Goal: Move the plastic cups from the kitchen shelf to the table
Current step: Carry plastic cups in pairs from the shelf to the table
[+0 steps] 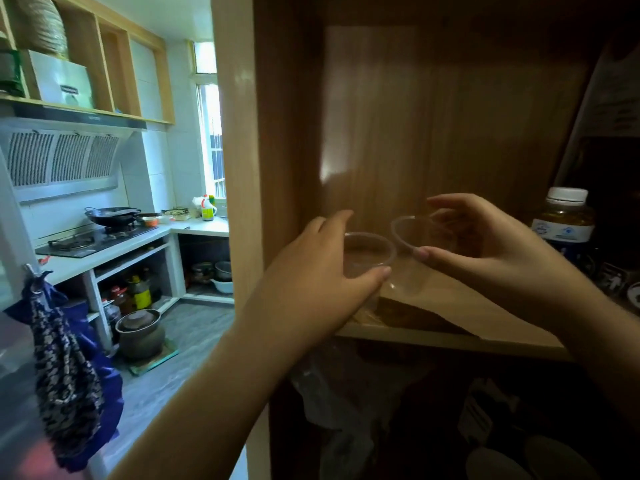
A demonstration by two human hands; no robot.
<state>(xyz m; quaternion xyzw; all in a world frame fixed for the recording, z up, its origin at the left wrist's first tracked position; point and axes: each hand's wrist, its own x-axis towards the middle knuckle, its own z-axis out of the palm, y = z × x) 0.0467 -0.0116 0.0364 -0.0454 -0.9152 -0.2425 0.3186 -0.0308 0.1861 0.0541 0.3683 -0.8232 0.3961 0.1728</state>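
Note:
Two clear plastic cups stand in the wooden shelf compartment (433, 327). My left hand (311, 282) wraps around the left cup (369, 252), thumb on its near side and fingers behind it. My right hand (491, 251) holds the right cup (415, 233), which tilts with its mouth toward the left; the thumb presses its near rim and the fingers curl over the far side. The two cups sit close together, almost touching. Both are transparent and their lower parts are hard to make out.
A white-capped bottle (564, 216) stands right of my right hand. The compartment's wooden side panel (291, 140) is close on the left. Dark clutter fills the shelf below (450, 417). To the left lie a kitchen counter with a wok (110, 216) and a hanging blue cloth (69, 375).

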